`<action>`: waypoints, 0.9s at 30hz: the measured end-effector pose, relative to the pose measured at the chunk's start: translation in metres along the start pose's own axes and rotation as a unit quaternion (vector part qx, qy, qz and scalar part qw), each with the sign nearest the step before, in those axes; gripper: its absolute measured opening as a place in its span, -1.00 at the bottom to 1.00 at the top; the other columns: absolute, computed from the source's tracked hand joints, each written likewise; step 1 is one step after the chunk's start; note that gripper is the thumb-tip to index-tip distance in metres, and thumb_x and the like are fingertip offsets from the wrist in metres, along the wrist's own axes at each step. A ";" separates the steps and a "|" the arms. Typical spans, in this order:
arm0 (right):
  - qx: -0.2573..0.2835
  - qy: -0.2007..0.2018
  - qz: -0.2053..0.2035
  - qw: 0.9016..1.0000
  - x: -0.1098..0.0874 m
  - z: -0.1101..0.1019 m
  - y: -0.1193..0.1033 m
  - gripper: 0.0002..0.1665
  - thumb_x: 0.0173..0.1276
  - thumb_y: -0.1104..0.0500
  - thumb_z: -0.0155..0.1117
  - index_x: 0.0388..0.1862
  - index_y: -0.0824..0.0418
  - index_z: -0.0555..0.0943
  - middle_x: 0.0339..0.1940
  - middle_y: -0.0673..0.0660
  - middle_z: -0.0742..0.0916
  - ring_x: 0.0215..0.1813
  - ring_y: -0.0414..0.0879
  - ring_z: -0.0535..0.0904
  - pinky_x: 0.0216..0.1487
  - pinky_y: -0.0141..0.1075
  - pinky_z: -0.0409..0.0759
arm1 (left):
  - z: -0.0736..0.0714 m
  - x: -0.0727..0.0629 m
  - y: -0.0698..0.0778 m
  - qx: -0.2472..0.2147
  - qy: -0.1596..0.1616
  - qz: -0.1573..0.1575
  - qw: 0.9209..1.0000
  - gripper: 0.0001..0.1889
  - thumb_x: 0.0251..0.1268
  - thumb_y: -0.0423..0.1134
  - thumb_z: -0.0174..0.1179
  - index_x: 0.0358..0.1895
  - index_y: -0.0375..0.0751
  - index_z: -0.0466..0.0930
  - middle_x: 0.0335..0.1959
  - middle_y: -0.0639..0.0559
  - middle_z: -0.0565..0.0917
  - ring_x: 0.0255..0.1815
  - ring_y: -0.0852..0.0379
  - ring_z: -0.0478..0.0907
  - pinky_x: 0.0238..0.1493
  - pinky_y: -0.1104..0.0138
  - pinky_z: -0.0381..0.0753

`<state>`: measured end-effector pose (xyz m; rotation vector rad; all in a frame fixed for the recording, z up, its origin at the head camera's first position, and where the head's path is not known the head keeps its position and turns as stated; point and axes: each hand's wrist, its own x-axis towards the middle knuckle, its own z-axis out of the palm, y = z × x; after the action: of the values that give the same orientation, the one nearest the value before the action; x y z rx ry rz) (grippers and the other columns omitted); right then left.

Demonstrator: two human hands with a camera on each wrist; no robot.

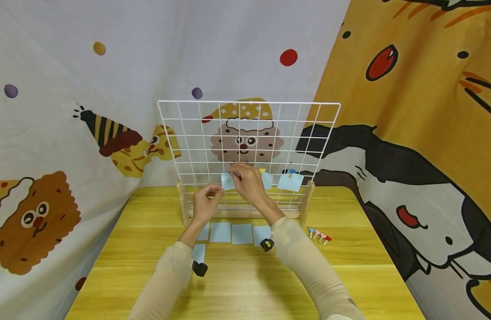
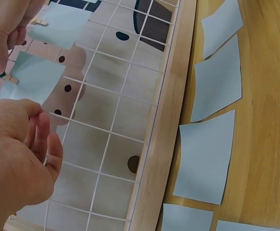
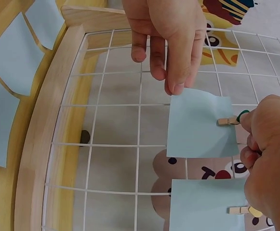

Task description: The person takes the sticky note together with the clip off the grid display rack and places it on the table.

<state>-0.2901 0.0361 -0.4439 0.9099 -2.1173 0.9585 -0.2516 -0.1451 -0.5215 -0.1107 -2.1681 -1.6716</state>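
A light blue square of paper point(image 3: 193, 130) lies against the white wire grid point(image 1: 249, 136). My left hand point(image 1: 206, 203) pinches its lower left corner between thumb and fingers. At the top edge of the same sheet sits a small wooden clothespin point(image 3: 227, 121) with a green end, and my right hand point(image 1: 250, 183) pinches that end. To the right, a blue sheet point(image 1: 267, 180) hangs from a clothespin with a yellow heart point(image 1: 262, 170), partly behind the right hand. Farther right, another blue sheet point(image 1: 290, 182) hangs from a clothespin with a blue end point(image 1: 292, 171).
Several blue sheets point(image 1: 220, 232) lie on the wooden table point(image 1: 237, 284) before the grid's wooden base point(image 1: 245, 214). Small clothespins with coloured hearts point(image 1: 320, 235) lie at the right. A printed cloth point(image 1: 229, 53) hangs behind.
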 end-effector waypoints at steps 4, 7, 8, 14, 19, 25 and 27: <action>0.006 0.009 0.001 1.000 -0.001 0.001 0.000 -0.87 0.47 0.49 0.45 -0.11 0.43 0.88 -0.02 0.33 0.93 0.05 0.19 0.93 -0.07 -0.15 0.91 | 0.000 0.000 -0.001 -0.002 -0.002 -0.005 1.000 -0.88 0.53 -0.36 0.46 -0.02 -0.30 0.90 -0.07 -0.29 0.91 -0.22 0.26 0.71 -0.23 0.58 0.69; 0.007 0.012 0.004 1.000 -0.001 0.002 0.000 -0.88 0.48 0.47 0.46 -0.12 0.42 0.88 -0.02 0.31 0.94 0.05 0.18 0.93 -0.12 -0.14 0.89 | 0.001 0.000 -0.001 -0.003 -0.001 -0.009 1.000 -0.88 0.53 -0.36 0.46 -0.01 -0.31 0.89 -0.09 -0.31 0.91 -0.24 0.31 0.70 -0.23 0.58 0.69; 0.006 0.012 0.005 1.000 -0.001 0.002 0.000 -0.88 0.48 0.47 0.46 -0.12 0.41 0.89 -0.02 0.31 0.94 0.05 0.17 0.93 -0.14 -0.14 0.89 | 0.001 0.000 -0.001 -0.002 0.000 -0.010 1.000 -0.88 0.53 -0.37 0.46 -0.01 -0.32 0.89 -0.10 -0.32 0.91 -0.25 0.33 0.70 -0.23 0.59 0.69; 0.002 0.015 0.010 1.000 -0.001 0.002 0.000 -0.87 0.49 0.48 0.45 -0.11 0.41 0.89 -0.03 0.32 0.94 -0.09 0.12 0.93 -0.20 -0.17 0.87 | 0.001 0.001 -0.002 0.001 0.000 -0.006 1.000 -0.88 0.53 -0.37 0.45 -0.02 -0.32 0.89 -0.11 -0.31 0.91 -0.25 0.31 0.71 -0.24 0.59 0.68; -0.002 0.018 0.011 1.000 -0.001 0.002 0.000 -0.85 0.48 0.48 0.43 -0.12 0.39 0.90 -0.04 0.31 0.94 -0.13 0.10 0.93 -0.21 -0.17 0.86 | 0.001 0.001 -0.004 0.007 -0.003 -0.008 1.000 -0.89 0.53 -0.38 0.44 -0.03 -0.31 0.89 -0.12 -0.31 0.91 -0.22 0.22 0.74 -0.24 0.59 0.67; 0.006 0.022 0.016 1.000 -0.001 0.002 -0.002 -0.86 0.47 0.48 0.45 -0.12 0.40 0.90 -0.03 0.31 0.95 -0.09 0.12 0.94 -0.17 -0.14 0.89 | 0.001 0.000 -0.003 0.012 -0.002 -0.005 1.000 -0.89 0.51 -0.37 0.45 -0.04 -0.31 0.89 -0.12 -0.30 0.91 -0.23 0.25 0.72 -0.24 0.58 0.67; 0.007 0.023 0.019 1.000 -0.001 0.002 -0.002 -0.86 0.47 0.48 0.45 -0.13 0.40 0.90 -0.03 0.30 0.95 -0.07 0.13 0.94 -0.17 -0.14 0.89 | 0.000 0.000 -0.003 0.011 -0.003 -0.004 1.000 -0.89 0.51 -0.38 0.45 -0.04 -0.31 0.89 -0.12 -0.30 0.91 -0.24 0.28 0.71 -0.23 0.58 0.68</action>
<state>-0.2885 0.0344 -0.4451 0.8490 -2.0979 1.0063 -0.2526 -0.1456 -0.5242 -0.1001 -2.1929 -1.6548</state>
